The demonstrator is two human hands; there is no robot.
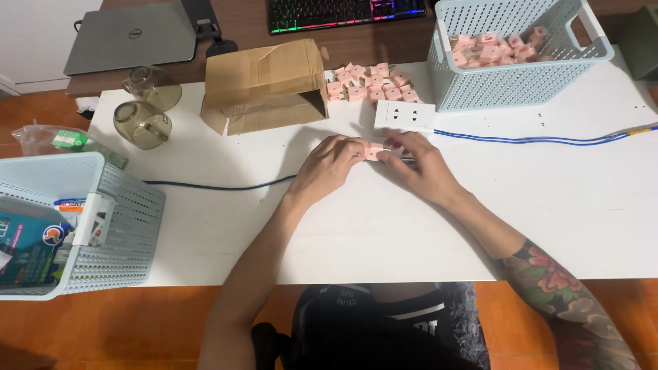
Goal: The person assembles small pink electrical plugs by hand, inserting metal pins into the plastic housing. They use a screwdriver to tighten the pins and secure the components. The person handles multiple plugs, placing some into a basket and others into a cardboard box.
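Resting on the white surface, the left hand and the right hand are brought together at the middle of the view, and a small pink plug adapter is pinched between their fingertips. The adapter is gripped from its left end by the left hand and from its right end by the right hand, whose fingers are curled around it; a thin dark tool or pin seems to be held there too, but what it is cannot be told. Just beyond the hands, a white socket strip is laid flat, and a blue cable is run from it toward the right edge. Behind the strip, a loose heap of pink adapters is piled on the surface, beside an opened cardboard box laid on its side. More pink pieces are held in a pale blue perforated basket at the far right. A second blue basket, filled with packaged goods, is set at the near left edge. Two smoky glass mugs are placed at the far left corner. On the brown desk beyond, a closed grey laptop and a backlit keyboard are seen.
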